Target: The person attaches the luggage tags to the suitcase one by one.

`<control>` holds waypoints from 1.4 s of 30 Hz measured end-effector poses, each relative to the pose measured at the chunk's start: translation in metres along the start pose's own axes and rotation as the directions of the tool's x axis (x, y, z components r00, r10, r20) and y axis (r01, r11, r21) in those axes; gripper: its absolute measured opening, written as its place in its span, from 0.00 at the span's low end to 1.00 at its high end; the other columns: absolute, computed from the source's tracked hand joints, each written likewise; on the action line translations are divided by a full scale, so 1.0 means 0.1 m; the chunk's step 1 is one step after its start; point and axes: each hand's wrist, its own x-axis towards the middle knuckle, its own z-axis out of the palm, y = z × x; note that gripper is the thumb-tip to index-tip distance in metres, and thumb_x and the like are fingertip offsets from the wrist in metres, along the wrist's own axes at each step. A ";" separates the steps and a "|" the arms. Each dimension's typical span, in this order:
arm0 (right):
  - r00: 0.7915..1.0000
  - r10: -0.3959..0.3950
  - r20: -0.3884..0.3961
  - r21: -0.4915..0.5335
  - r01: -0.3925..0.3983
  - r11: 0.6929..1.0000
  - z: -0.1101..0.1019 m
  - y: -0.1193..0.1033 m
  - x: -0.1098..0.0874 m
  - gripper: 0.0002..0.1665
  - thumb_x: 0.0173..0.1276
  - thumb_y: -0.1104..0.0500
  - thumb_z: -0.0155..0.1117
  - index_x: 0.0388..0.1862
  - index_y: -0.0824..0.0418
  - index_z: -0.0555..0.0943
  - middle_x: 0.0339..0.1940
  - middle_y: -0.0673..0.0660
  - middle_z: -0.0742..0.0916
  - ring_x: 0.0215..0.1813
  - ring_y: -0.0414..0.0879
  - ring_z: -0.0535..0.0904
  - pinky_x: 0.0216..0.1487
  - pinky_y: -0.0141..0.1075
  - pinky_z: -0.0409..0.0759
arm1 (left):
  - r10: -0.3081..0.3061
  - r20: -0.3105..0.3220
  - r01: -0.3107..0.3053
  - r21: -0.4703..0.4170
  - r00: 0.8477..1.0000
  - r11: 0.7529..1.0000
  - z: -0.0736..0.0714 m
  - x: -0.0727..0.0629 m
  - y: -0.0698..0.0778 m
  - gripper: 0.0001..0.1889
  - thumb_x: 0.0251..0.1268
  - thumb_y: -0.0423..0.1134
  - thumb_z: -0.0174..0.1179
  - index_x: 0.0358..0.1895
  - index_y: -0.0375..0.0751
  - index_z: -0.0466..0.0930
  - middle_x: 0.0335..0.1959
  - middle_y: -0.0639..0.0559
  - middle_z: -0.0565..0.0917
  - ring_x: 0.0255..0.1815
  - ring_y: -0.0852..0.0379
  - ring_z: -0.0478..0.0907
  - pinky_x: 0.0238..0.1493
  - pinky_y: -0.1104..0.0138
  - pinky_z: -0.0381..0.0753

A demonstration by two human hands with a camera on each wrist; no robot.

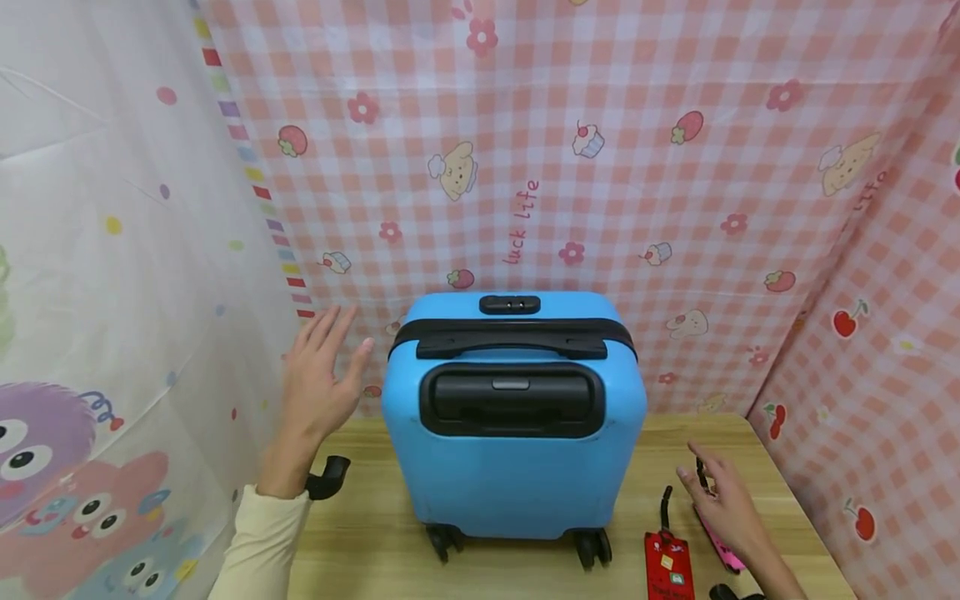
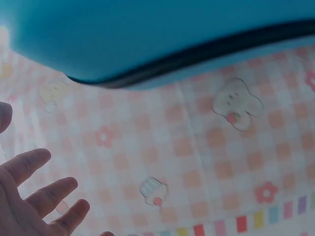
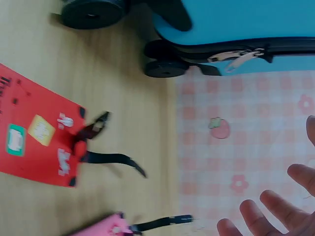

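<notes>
A blue suitcase (image 1: 513,483) stands upright on its black wheels, its black telescopic handle (image 1: 512,398) folded down into the recess. To its left, my left hand (image 1: 321,375) is raised with spread fingers and holds nothing. On the other side, my right hand (image 1: 723,504) hovers with loosely extended fingers over the luggage tags. A red luggage tag (image 1: 667,567) with a black strap lies near the suitcase's right wheels. Beside it is a pink luggage tag (image 3: 101,227), partly hidden by the right hand in the head view. Neither hand touches the suitcase.
Everything stands on a wooden tabletop (image 1: 360,533). A pink checked cloth (image 1: 525,167) hangs close behind the suitcase, with a white cartoon cloth (image 1: 135,275) at the left. The suitcase's zipper pulls (image 3: 241,58) show in the right wrist view.
</notes>
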 end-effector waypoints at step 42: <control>0.796 0.502 0.339 0.093 -0.559 0.824 0.67 0.75 -0.36 0.50 0.67 0.35 0.63 0.69 0.74 0.66 0.59 0.75 0.77 0.52 0.60 0.77 0.49 0.49 0.78 | 0.058 0.288 0.015 -0.244 0.956 0.970 0.37 0.10 0.55 0.29 0.77 0.51 0.49 0.76 0.48 0.62 0.75 0.53 0.66 0.79 0.46 0.54 0.75 0.42 0.51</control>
